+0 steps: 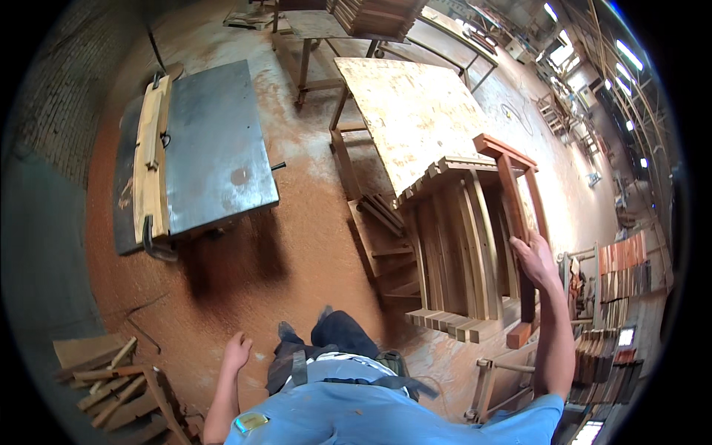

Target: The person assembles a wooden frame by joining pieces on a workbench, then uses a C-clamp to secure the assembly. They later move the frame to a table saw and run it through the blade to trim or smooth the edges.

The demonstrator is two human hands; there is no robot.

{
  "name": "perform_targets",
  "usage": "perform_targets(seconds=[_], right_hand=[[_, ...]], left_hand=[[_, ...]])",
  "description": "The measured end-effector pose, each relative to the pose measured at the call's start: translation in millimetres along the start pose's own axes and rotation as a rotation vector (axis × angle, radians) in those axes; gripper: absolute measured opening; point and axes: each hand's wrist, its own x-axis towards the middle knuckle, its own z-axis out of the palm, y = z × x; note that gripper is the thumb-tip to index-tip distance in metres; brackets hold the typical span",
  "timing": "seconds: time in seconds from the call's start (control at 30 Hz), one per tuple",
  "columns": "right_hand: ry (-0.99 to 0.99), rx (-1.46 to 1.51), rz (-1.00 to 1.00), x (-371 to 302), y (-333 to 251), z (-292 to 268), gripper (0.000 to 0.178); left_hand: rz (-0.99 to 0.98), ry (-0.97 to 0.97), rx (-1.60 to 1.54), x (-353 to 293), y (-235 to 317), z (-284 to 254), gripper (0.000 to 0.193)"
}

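Observation:
My right hand [535, 258] is closed round a long leg of a reddish wooden frame [512, 194]. The frame stands at the right side of a slatted wooden stack [454, 248], with its crosspiece at the far end. Pale, notched-looking strip ends line the stack's far and near edges. My left hand [236, 350] hangs low beside my body, loosely curled, with the thumb apart and nothing visible in it. Its fingers are partly hidden by the angle. Below it to the left lies a pile of wood offcuts [115, 389].
A dark metal-topped table [215, 148] stands at the left, with a pale board [152, 156] clamped along it. Beyond the stack is a light plywood-topped bench [415, 104]. Racks of wood pieces [623, 259] stand at the right. Reddish sawdust [319, 252] covers the floor.

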Motion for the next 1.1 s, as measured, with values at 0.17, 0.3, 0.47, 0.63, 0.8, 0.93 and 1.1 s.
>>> perform_targets(seconds=[0.17, 0.3, 0.47, 0.63, 0.8, 0.93, 1.1], right_hand=[[0.162, 0.081, 0.038, 22.2, 9.0, -14.2, 0.031], [0.128, 0.277, 0.221, 48.3, -17.1, -50.0, 0.033], [0.315, 0.256, 0.150, 89.2, -24.3, -58.9, 0.026], [0.359, 0.124, 0.090, 117.5, -38.5, -58.7, 0.021], [0.243, -0.117, 0.129, 161.2, -90.2, -65.8, 0.023], [0.192, -0.162, 0.141, 199.9, -118.3, -67.4, 0.028], [0.072, -0.200, 0.092, 289.1, -133.3, -47.2, 0.023]], left_hand=[[0.282, -0.188, -0.014, 105.2, 181.8, -44.1, 0.047], [0.449, -0.349, -0.070, 175.5, 295.2, -37.9, 0.046], [0.460, -0.413, -0.045, 267.8, 390.5, -35.6, 0.047], [0.446, -0.350, 0.102, 370.8, 443.1, -26.4, 0.048], [0.360, -0.502, 0.053, 490.4, 491.4, 3.5, 0.048], [0.404, -0.789, -0.010, 565.7, 591.1, 48.0, 0.051], [0.456, -0.964, -0.146, 607.0, 742.2, 32.8, 0.054]])
